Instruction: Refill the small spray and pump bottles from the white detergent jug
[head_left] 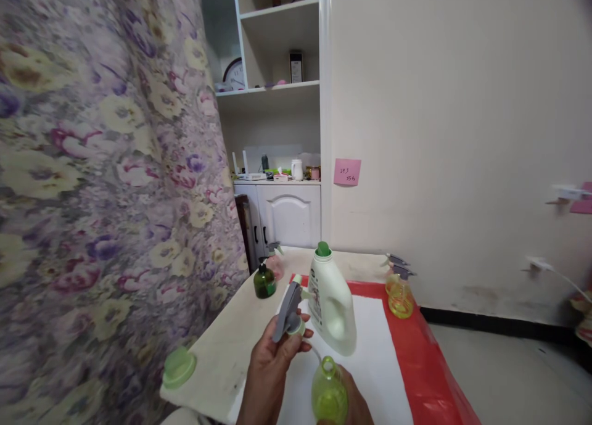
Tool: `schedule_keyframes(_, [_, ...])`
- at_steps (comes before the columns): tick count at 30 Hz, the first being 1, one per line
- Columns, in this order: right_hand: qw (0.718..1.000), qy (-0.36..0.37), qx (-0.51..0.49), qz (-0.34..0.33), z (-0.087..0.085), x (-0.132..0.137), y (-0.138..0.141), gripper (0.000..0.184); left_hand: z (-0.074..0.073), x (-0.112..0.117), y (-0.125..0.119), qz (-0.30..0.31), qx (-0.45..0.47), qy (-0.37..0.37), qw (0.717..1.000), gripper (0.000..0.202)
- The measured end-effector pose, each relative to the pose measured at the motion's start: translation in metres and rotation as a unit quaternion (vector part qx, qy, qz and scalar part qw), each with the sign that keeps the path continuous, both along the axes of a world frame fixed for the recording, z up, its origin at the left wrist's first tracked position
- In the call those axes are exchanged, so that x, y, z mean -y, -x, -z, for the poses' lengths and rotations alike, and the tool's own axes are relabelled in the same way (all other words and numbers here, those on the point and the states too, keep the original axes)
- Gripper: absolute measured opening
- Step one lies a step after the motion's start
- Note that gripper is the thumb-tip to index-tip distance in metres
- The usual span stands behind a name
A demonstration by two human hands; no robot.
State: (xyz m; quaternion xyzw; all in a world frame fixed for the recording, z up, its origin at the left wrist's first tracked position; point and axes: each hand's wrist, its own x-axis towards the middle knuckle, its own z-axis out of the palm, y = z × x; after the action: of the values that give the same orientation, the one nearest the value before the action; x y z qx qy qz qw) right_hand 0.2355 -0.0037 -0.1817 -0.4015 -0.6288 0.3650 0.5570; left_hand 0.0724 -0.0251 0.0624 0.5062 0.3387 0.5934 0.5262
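My left hand (pixel 276 358) grips a grey trigger spray head (pixel 289 311) with a pale green collar, its thin dip tube hanging toward the right. My right hand (pixel 356 400) is wrapped around a translucent yellow-green spray bottle (pixel 329 393), whose open neck faces up. The tube's lower end is close to that neck; whether it is inside I cannot tell. Just behind stands a large pale green detergent jug (pixel 330 305) with a handle and a green spout, its cap off. A light green cap (pixel 179 367) rests at the table's left edge.
A dark green pump bottle (pixel 264 282) and a pink spray bottle (pixel 274 261) stand at the back left. Yellow spray bottles (pixel 400 301) stand at the right on a red sheet (pixel 416 357). White paper (pixel 377 345) lies under the jug. A floral curtain (pixel 115 197) hangs at the left.
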Motion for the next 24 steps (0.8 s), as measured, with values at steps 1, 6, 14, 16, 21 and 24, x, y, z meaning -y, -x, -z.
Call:
schedule_keyframes(1, [1.0,-0.005,-0.003,0.002,0.0,0.0,0.001,0.091,0.001,0.0,-0.002,0.002,-0.004,0.003,1.0,0.032])
schedule_keyframes(6, [1.0,-0.018,-0.01,0.007,-0.006,0.003,0.005,0.09,-0.001,0.002,-0.003,-0.009,-0.012,0.004,1.0,0.038])
schedule_keyframes(14, [0.999,0.009,0.011,0.029,-0.026,0.012,0.006,0.088,0.005,0.004,-0.01,0.01,-0.043,0.011,0.999,0.036])
schedule_keyframes(16, [0.999,0.01,0.017,0.04,-0.029,0.013,0.007,0.088,0.015,0.002,-0.015,0.015,-0.069,0.019,0.997,0.035])
schedule_keyframes(21, [0.997,0.008,0.026,0.073,-0.032,0.014,0.011,0.088,0.048,-0.005,-0.02,0.029,-0.153,0.005,0.988,0.032])
schedule_keyframes(24, [0.994,0.034,0.045,0.092,-0.031,0.015,0.011,0.091,0.062,-0.007,-0.019,0.029,-0.208,-0.024,0.977,0.028])
